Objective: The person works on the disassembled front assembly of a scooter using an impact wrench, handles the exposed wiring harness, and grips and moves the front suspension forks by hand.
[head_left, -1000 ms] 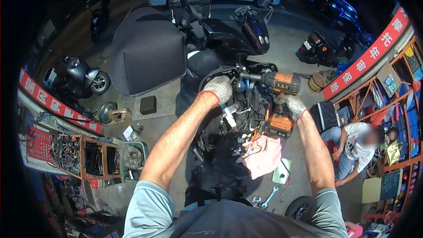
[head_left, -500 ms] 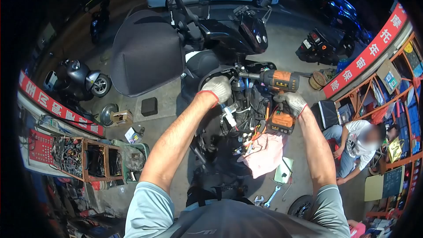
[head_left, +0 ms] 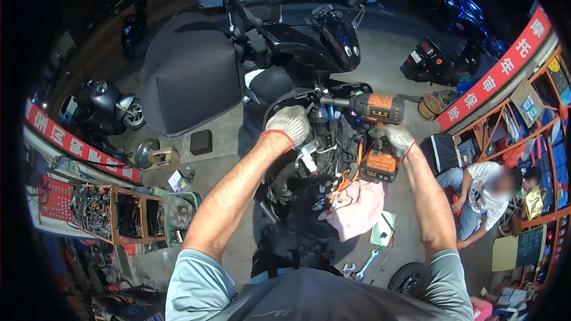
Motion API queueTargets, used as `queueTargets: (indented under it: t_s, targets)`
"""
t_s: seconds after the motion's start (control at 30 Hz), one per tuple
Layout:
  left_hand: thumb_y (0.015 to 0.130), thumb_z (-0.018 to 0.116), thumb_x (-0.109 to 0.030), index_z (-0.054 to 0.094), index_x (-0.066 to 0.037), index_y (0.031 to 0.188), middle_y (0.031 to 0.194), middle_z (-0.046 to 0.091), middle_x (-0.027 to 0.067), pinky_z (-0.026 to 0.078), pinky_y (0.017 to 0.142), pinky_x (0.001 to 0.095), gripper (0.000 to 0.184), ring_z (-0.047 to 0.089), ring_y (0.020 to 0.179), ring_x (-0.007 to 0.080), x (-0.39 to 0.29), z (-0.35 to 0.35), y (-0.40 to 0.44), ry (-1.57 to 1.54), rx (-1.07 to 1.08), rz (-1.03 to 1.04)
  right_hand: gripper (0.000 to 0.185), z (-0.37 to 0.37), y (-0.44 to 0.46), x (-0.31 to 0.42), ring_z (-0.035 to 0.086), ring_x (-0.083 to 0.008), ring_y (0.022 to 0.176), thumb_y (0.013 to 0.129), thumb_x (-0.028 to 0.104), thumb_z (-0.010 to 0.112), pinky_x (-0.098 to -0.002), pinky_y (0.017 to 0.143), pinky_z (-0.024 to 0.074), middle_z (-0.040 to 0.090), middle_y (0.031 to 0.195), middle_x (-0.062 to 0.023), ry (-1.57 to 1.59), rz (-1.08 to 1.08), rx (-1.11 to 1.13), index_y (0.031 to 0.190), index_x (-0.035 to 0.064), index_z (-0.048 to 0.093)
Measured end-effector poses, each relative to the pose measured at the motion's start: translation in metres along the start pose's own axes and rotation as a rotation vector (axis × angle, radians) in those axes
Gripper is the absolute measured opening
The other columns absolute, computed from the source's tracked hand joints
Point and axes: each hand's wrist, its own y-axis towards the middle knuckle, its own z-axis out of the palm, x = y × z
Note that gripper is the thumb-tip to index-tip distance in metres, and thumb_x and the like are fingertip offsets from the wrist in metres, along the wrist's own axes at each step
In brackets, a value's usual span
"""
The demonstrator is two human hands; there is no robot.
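My right hand (head_left: 397,141), in a white knit glove with a red cuff, grips the handle of an orange and black cordless impact wrench (head_left: 379,109). The wrench lies level, and its long socket points left into the opened body of a black scooter (head_left: 279,89). My left hand (head_left: 289,125), gloved the same way, rests curled at the left of that opening; whatever its fingers close on is hidden. Bare wires and connectors (head_left: 342,184) hang out below the socket. Beneath the wrench's battery a pink cloth (head_left: 357,209) is draped.
A large black padded cover (head_left: 193,77) spreads at the scooter's left. Wrenches (head_left: 367,264) and a wheel (head_left: 407,278) lie on the ground near me. At right, a seated person (head_left: 485,196) is beside orange shelves (head_left: 505,125). A wooden tool rack (head_left: 128,214) stands at left.
The scooter's front and black cover have shifted slightly left. My left hand has moved a little left and down; the wrench in my right hand has barely moved.
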Motion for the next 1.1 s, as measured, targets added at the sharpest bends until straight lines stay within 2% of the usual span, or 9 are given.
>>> queueTargets:
  t_s: [0.03,0.13,0.37,0.43,0.63,0.73,0.87,0.93,1.1]
  targets:
    - [0.083,0.050,-0.013,0.066,0.004,0.088,0.091,0.065,0.0257,0.052,0.078,0.0447,0.024,0.064,0.091,0.0384,-0.001,-0.001,-0.001,0.002,-0.006,0.007,0.020,0.000,0.002,-0.002,0.049,-0.0089,0.043,0.075,0.004,0.066,-0.0218,0.039,0.0372,0.053,0.056,-0.0003,0.005,-0.016,0.004,0.092,0.0031,0.058]
    - [0.083,0.050,-0.013,0.065,0.004,0.087,0.091,0.065,0.0256,0.053,0.077,0.0443,0.023,0.065,0.090,0.0381,0.003,0.005,-0.001,0.007,-0.070,0.041,0.021,0.001,0.002,0.000,0.050,-0.0093,0.044,0.074,0.001,0.066,-0.0225,0.040,0.0388,0.053,0.058,-0.0012,0.058,0.017,0.005,0.093,0.0017,0.058]
    - [0.082,0.050,-0.012,0.065,0.004,0.085,0.091,0.065,0.0256,0.053,0.076,0.0442,0.022,0.065,0.089,0.0380,0.008,0.008,0.001,0.032,-0.067,0.087,0.021,-0.001,0.000,0.002,0.053,-0.0100,0.046,0.074,0.001,0.066,-0.0226,0.040,0.0395,0.057,0.062,-0.0043,0.038,-0.009,0.004,0.094,0.0001,0.059]
    - [0.082,0.050,-0.012,0.065,0.004,0.083,0.089,0.065,0.0251,0.053,0.075,0.0446,0.022,0.065,0.087,0.0382,0.006,0.003,-0.001,0.075,-0.055,0.144,0.021,-0.002,0.000,0.003,0.053,-0.0098,0.046,0.074,0.002,0.066,-0.0222,0.040,0.0381,0.058,0.060,-0.0039,-0.073,0.020,-0.035,0.094,0.0002,0.059]
    - [0.081,0.051,-0.013,0.065,0.003,0.082,0.084,0.065,0.0233,0.053,0.073,0.0451,0.021,0.065,0.083,0.0381,0.005,0.006,0.001,0.029,-0.051,0.045,0.017,-0.003,0.006,-0.004,0.051,-0.0094,0.043,0.075,0.004,0.067,-0.0233,0.037,0.0361,0.056,0.058,-0.0022,-0.040,-0.011,-0.050,0.089,0.0016,0.058]
    - [0.081,0.051,-0.013,0.065,0.003,0.083,0.085,0.065,0.0242,0.053,0.074,0.0451,0.021,0.065,0.085,0.0382,0.006,0.008,0.001,0.040,-0.073,0.100,0.016,-0.003,0.004,-0.001,0.050,-0.0099,0.043,0.075,0.003,0.067,-0.0237,0.038,0.0368,0.056,0.058,-0.0028,-0.067,0.025,-0.057,0.086,0.0017,0.057]
    - [0.082,0.052,-0.014,0.066,0.003,0.084,0.086,0.065,0.0251,0.053,0.074,0.0451,0.022,0.065,0.086,0.0384,0.006,0.007,0.000,0.096,-0.071,0.143,0.017,0.001,0.001,0.003,0.050,-0.0102,0.044,0.074,0.001,0.068,-0.0241,0.039,0.0372,0.055,0.060,-0.0028,-0.018,0.000,-0.059,0.087,0.0016,0.057]
    - [0.082,0.052,-0.014,0.066,0.003,0.084,0.088,0.065,0.0252,0.053,0.075,0.0450,0.022,0.065,0.087,0.0386,0.007,0.009,0.003,0.009,-0.053,0.024,0.019,0.001,-0.001,0.005,0.051,-0.0100,0.044,0.073,0.000,0.068,-0.0238,0.039,0.0375,0.055,0.060,-0.0022,-0.046,0.012,-0.049,0.088,0.0020,0.057]
    - [0.082,0.052,-0.014,0.066,0.003,0.084,0.089,0.066,0.0248,0.053,0.075,0.0450,0.022,0.065,0.088,0.0386,0.006,0.005,0.003,0.033,-0.029,0.030,0.020,0.006,-0.007,0.013,0.050,-0.0098,0.044,0.074,0.000,0.068,-0.0233,0.039,0.0379,0.055,0.059,-0.0024,-0.076,-0.012,-0.049,0.091,0.0027,0.057]
